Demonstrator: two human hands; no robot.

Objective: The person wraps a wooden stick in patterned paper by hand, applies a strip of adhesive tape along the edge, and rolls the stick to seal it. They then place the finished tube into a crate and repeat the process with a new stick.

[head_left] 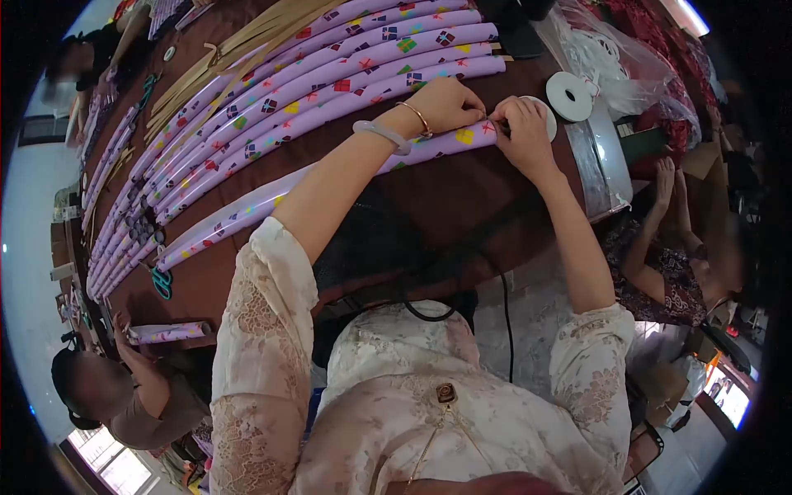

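A long purple wrapping paper roll (239, 216), printed with small gift boxes, lies across the table in front of me. At its right end my right hand (528, 136) has its fingers curled around the paper. My left hand (448, 107), with two bangles on its wrist, is just above the same end, thumb and fingers pinched together. Whatever is between those fingertips is too small to make out. Partly hidden behind my right hand is a white tape roll (550, 120). A second tape roll (569, 96) lies flat a little farther to the right.
Several more purple rolls (330, 92) lie beyond mine, with brown paper strips (198, 87) over them. Teal scissors (162, 283) lie at the left. Clear plastic (606, 66) is at the right. Co-workers sit on both sides, and a black cable (507, 322) hangs below the table.
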